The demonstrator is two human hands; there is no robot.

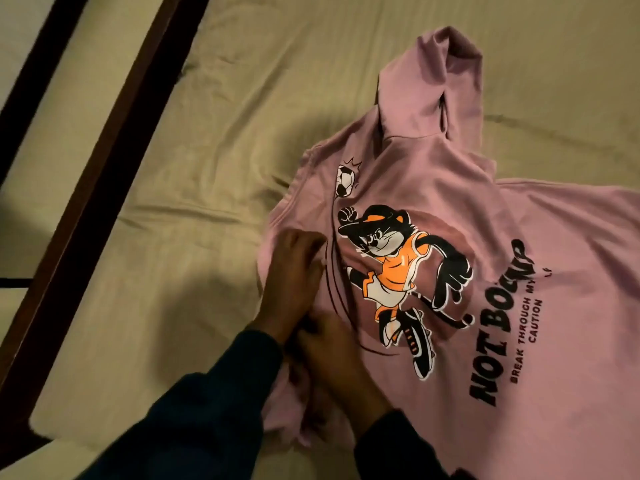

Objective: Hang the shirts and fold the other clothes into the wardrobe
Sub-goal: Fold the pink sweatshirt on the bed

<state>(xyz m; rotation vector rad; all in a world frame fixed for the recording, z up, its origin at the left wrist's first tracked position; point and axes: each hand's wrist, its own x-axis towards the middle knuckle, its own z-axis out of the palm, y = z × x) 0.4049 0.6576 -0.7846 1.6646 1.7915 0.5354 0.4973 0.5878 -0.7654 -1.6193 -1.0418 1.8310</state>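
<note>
Looking down on a creased beige bed sheet (pixel 207 133), filling the view from 9 o'clock round to 2 o'clock.

Working on a pink hoodie (pixel 433 174), lying front up on that sheet and taking the space from the centre out to 3 and 5 o'clock, with its hood (pixel 446 64) pointing to 1 o'clock. Showing no hanger and no wardrobe anywhere.

Passing a dark wooden bed frame (pixel 104 150), running as a slanted bar from 12 o'clock down to 8 o'clock, well apart from the garment.

Leaving the cartoon cat print (pixel 391 265) still fully exposed at the centre, with black lettering beside it toward 4 o'clock.

Reaching in from 6 and 7 o'clock in dark sleeves (pixel 225 393).

Laying the left hand (pixel 294 268) flat, fingers straight and together, pressing down on the hoodie's edge at about 8 o'clock of the print. Keeping the right hand (pixel 336 351) just below it, touching it, over bunched pink cloth at 7 o'clock. Not being able to tell whether those fingers are pinching fabric or only resting on it.

Judging the fold as barely beginning: apparently turning in one side only, with the body, hood and far side still spread out. Judging most of the work as still waiting: finishing the fold, carrying the hoodie to the wardrobe, and dealing with any other clothes, none showing here.
</note>
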